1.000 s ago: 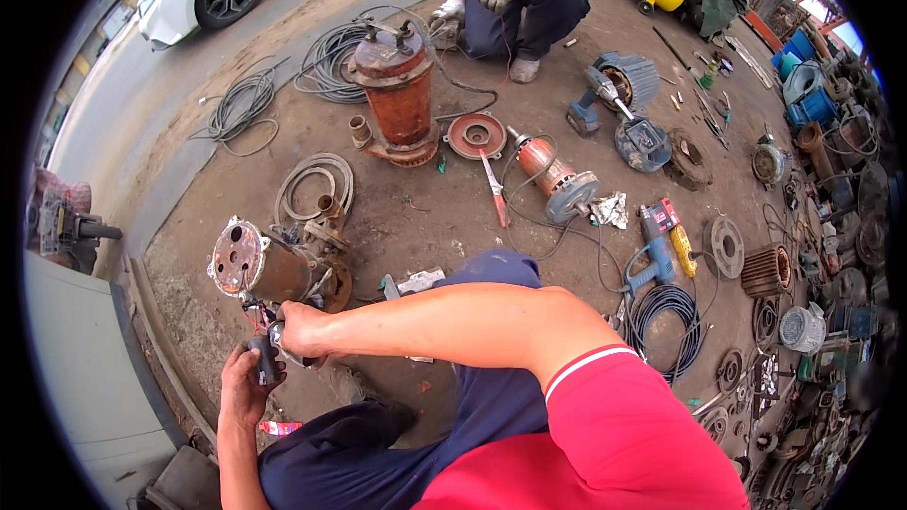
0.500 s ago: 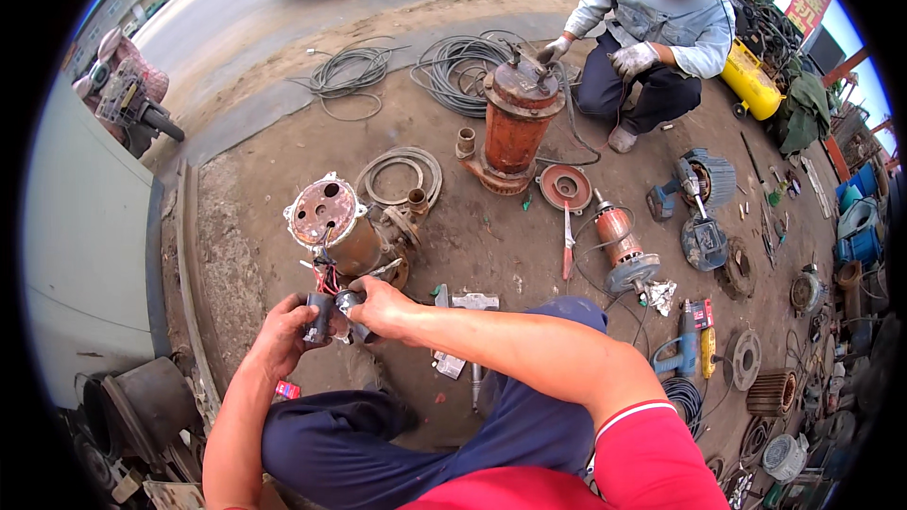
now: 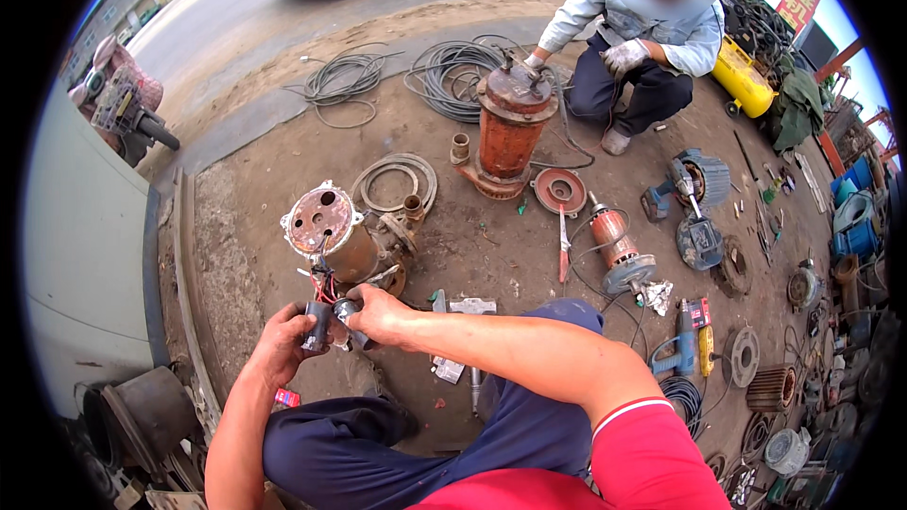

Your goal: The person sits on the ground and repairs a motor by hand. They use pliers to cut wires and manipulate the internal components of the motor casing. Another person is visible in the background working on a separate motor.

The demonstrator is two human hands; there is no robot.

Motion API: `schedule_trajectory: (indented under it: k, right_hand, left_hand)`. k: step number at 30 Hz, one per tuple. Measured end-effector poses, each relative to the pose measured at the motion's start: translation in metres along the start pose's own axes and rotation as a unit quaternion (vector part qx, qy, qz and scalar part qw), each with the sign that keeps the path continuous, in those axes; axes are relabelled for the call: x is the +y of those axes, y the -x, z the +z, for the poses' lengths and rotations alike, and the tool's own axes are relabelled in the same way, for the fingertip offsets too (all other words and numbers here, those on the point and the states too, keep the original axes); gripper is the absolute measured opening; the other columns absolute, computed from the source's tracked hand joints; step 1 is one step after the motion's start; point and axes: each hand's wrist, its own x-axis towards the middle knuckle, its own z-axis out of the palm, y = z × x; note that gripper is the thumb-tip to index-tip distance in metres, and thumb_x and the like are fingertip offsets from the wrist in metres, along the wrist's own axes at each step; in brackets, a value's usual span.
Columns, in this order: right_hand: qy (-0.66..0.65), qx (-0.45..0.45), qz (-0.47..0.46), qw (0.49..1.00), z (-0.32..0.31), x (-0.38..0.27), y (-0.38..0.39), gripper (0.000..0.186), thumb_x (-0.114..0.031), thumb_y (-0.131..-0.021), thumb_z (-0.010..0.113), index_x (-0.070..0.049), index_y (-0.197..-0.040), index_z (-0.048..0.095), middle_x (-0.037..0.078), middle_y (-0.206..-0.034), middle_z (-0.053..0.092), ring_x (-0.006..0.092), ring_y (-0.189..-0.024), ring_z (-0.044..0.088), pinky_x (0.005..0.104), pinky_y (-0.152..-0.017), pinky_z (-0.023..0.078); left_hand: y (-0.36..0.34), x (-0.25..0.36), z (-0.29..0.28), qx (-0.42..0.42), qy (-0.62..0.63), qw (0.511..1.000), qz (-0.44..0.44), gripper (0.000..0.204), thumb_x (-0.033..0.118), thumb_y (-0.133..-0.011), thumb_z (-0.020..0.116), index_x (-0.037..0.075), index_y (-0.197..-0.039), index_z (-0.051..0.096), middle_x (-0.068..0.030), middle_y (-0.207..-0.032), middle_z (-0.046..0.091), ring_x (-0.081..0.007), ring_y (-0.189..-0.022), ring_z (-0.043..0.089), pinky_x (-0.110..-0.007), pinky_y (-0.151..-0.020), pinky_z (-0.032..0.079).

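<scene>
My left hand [image 3: 282,344] is closed around a dark, short cylinder [image 3: 316,325], probably a capacitor. Close beside it, my right hand [image 3: 380,315] grips a second dark cylinder [image 3: 346,310] with a shiny end; its fingers partly cover it. Thin red and dark wires [image 3: 325,285] run from the two cylinders up to a hole in the top of a rusty pump motor [image 3: 353,255]. That motor stands upright just beyond my hands, its round top plate [image 3: 321,218] facing up. Exactly where the wires join the cylinders is hard to make out.
An orange-red pump [image 3: 506,142] stands farther off, a crouching co-worker's gloved hand [image 3: 535,60] at its top. Right of my knees lie a rotor [image 3: 616,241], a blue heat gun [image 3: 680,340] and a flange [image 3: 745,359]. Coiled cable [image 3: 449,80] lies behind; a pale cabinet [image 3: 90,236] borders the left.
The whole view has shifted slightly. The co-worker's gloved hand at the orange-red pump has moved a little left and down. My hands keep nearly the same hold on the cylinders.
</scene>
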Motion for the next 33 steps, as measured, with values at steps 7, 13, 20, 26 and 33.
schedule_trajectory:
  k: [7, 13, 20, 26, 33]
  right_hand:
    - [0.004, -0.004, 0.007, 1.000, -0.002, -0.003, 0.003, 0.057, -0.017, -0.085, 0.065, -0.001, -0.137, 0.046, 0.016, -0.110, 0.063, 0.0225, -0.086, 0.065, 0.0375, -0.061, 0.056]
    - [0.014, 0.001, 0.003, 1.000, -0.001, -0.009, 0.009, 0.055, -0.017, -0.087, 0.064, 0.000, -0.136, 0.047, 0.016, -0.111, 0.063, 0.0222, -0.090, 0.065, 0.0372, -0.065, 0.056]
    - [0.013, 0.000, -0.001, 1.000, -0.003, -0.009, 0.011, 0.057, -0.019, -0.085, 0.066, 0.000, -0.135, 0.048, 0.017, -0.115, 0.063, 0.0248, -0.099, 0.064, 0.0388, -0.074, 0.055]
    - [0.056, 0.005, -0.020, 0.998, -0.001, -0.001, 0.000, 0.056, -0.017, -0.088, 0.065, 0.001, -0.138, 0.046, 0.016, -0.115, 0.062, 0.0215, -0.095, 0.064, 0.0364, -0.071, 0.056]
    - [0.039, 0.010, 0.005, 0.999, -0.004, -0.004, 0.004, 0.055, -0.017, -0.085, 0.067, 0.001, -0.134, 0.049, 0.018, -0.122, 0.062, 0.0240, -0.107, 0.063, 0.0365, -0.086, 0.052]
  left_hand:
    - [-0.001, 0.000, 0.002, -0.001, -0.002, 1.000, 0.005, 0.041, 0.019, -0.087, 0.060, 0.002, -0.125, 0.053, -0.0108, -0.105, 0.063, -0.0246, -0.089, 0.064, -0.044, -0.078, 0.055]
    - [0.001, 0.000, 0.001, 0.007, -0.002, 1.000, 0.007, 0.041, 0.019, -0.088, 0.060, 0.002, -0.125, 0.053, -0.0108, -0.105, 0.063, -0.0244, -0.089, 0.064, -0.044, -0.078, 0.055]
    - [0.002, 0.000, 0.003, 0.003, -0.008, 1.000, 0.009, 0.042, 0.020, -0.088, 0.060, 0.002, -0.125, 0.054, -0.0098, -0.106, 0.063, -0.0239, -0.090, 0.064, -0.043, -0.079, 0.054]
    - [0.004, 0.002, 0.006, 0.009, -0.008, 1.000, 0.007, 0.041, 0.020, -0.088, 0.061, 0.002, -0.125, 0.054, -0.0098, -0.108, 0.063, -0.0230, -0.092, 0.063, -0.043, -0.080, 0.055]
    - [0.000, 0.001, 0.003, 0.013, -0.005, 1.000, 0.006, 0.046, 0.020, -0.088, 0.062, 0.001, -0.128, 0.052, -0.0104, -0.111, 0.062, -0.0225, -0.094, 0.062, -0.043, -0.082, 0.054]
